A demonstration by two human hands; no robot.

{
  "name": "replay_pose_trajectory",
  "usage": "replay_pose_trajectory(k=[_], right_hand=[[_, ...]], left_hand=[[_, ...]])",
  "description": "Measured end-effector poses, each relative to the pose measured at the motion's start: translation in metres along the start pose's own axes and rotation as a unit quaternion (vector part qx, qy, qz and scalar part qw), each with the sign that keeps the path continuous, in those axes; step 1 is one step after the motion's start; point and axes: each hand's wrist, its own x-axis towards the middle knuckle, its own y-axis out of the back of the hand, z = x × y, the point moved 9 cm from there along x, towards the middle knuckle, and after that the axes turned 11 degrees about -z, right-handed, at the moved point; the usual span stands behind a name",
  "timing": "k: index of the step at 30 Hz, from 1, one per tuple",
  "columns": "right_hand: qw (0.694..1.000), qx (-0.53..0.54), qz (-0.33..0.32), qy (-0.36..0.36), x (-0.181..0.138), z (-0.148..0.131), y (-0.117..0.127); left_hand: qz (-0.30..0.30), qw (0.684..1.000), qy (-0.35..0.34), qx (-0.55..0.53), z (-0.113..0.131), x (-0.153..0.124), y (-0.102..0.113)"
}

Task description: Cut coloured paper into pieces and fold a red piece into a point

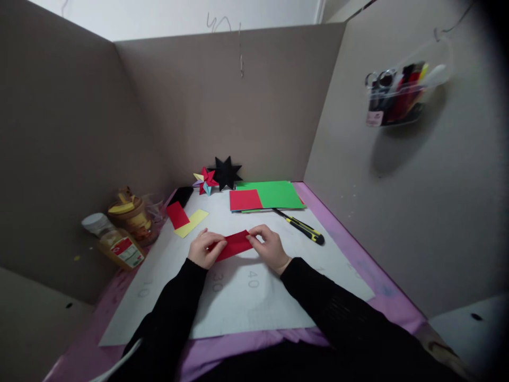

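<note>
A red strip of paper (235, 246) is stretched between my two hands, just above the white sheet (278, 313). My left hand (205, 249) pinches its left end between thumb and fingers. At the other end, my right hand (270, 246) grips the upper right corner with thumb and forefinger. Beyond the left hand, another red paper strip (177, 215) lies across a yellow paper strip (193, 223). A black and yellow utility knife (304, 229) rests to the right of my right hand.
Red (245, 200) and green paper (280, 194) lie stacked at the back. Beside them stand a black paper star (226, 172) and a multicoloured one (205, 181). A glue bottle (123, 248) and a brown tub (135, 220) line the left wall. A tool holder (397, 98) hangs at right.
</note>
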Motion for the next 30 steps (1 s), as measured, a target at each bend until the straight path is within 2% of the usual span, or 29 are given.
replay_pose_trajectory(k=[3, 7, 11, 15, 21, 26, 30], right_hand=[[0.998, 0.047, 0.005, -0.03, 0.007, 0.001, 0.004], [0.994, 0.096, 0.009, -0.045, 0.029, -0.002, 0.009], [0.989, 0.128, 0.056, -0.057, 0.042, 0.002, 0.014], [0.98, 0.138, 0.123, -0.071, 0.031, 0.018, 0.022], [0.985, 0.125, 0.09, -0.082, 0.014, 0.031, 0.021], [0.979, 0.165, 0.073, -0.091, 0.015, 0.03, 0.019], [0.969, 0.202, 0.095, -0.106, 0.016, 0.034, 0.022]], left_hand=[[0.016, 0.997, 0.03, -0.064, -0.001, 0.003, 0.01], [0.019, 0.993, 0.079, -0.08, 0.001, 0.019, 0.025], [0.026, 0.991, 0.098, -0.085, 0.006, 0.041, 0.031], [0.045, 0.989, 0.097, -0.105, 0.007, 0.046, 0.018], [0.06, 0.982, 0.089, -0.153, -0.007, 0.035, -0.008], [0.086, 0.978, 0.108, -0.155, -0.015, 0.03, -0.012], [0.074, 0.975, 0.118, -0.173, -0.015, 0.03, -0.019]])
